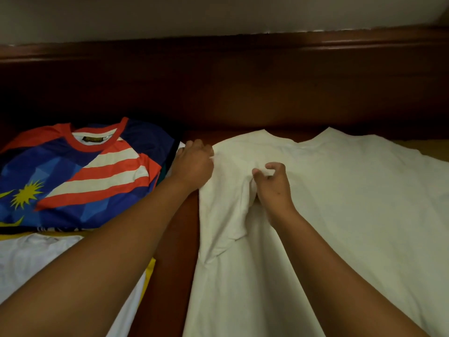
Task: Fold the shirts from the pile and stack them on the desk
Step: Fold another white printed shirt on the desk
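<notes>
A white shirt [340, 203] lies spread flat on the dark wooden desk [175, 239], neckline toward the wall. Its left sleeve is folded in over the body. My left hand [194, 164] grips the shirt's left shoulder edge with curled fingers. My right hand [273, 183] pinches a bunch of the folded sleeve fabric just right of it. To the left lies the pile: a blue jersey [73, 176] with red and white stripes and a yellow star on top, and a white shirt [31, 261] partly under my left forearm.
A raised wooden back panel [243, 76] runs along the far side of the desk, with a pale wall above it. A yellow garment edge [150, 268] shows beneath the pile. A strip of bare wood separates the pile from the spread shirt.
</notes>
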A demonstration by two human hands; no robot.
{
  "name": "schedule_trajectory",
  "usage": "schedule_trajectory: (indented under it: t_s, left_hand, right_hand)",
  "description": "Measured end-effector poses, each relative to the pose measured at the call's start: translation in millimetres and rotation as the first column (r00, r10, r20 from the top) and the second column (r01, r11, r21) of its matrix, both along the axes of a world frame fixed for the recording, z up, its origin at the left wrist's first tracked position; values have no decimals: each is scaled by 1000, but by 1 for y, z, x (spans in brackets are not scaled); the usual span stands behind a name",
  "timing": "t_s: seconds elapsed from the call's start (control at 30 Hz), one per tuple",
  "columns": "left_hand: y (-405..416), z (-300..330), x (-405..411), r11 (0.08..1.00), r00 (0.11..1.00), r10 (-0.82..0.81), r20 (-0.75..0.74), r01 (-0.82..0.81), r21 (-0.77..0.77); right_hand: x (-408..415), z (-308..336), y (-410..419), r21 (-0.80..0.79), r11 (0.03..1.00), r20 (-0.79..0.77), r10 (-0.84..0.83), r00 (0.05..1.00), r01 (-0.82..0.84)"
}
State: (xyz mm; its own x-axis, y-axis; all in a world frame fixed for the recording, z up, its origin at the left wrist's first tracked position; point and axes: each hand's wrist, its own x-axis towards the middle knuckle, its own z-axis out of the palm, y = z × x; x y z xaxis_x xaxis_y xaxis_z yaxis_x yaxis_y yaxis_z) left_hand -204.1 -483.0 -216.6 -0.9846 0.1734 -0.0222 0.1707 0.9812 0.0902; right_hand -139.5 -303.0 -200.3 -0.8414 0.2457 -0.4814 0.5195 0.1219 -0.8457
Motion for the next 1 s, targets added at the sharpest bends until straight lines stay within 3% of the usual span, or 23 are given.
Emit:
schedule_trajectory:
  t_s: [0.1,0.27,0.4,0.5,0.7,0.9,1.0]
  left_hand:
    - [15,8,2,988,988,-95,125,79,130]
    - [48,10,-4,980,950,-195,244,178,90]
    - [61,5,-8,983,965,-177,192,165,76]
    - [63,4,-10,980,965,-185,186,168,102]
    - [59,22,-13,896,963,-144,229,29,442]
    - [55,37,-20,773,950,-101,294,-111,624]
    - [59,38,-23,738,957,-127,262,-85,670]
  right_hand:
    - [26,2,10,-182,983,53,-11,999,21]
    - [67,0,12,-271,962,111,23,994,8]
    - [68,-6,0,-9,991,145,130,981,-130]
    - [64,-6,-13,232,943,143,209,967,-238]
    - [53,-2,-24,245,937,172,212,962,-250]
    - [55,12,-10,1,995,21,104,994,-104]
    - [64,11,2,-157,985,57,82,995,-72]
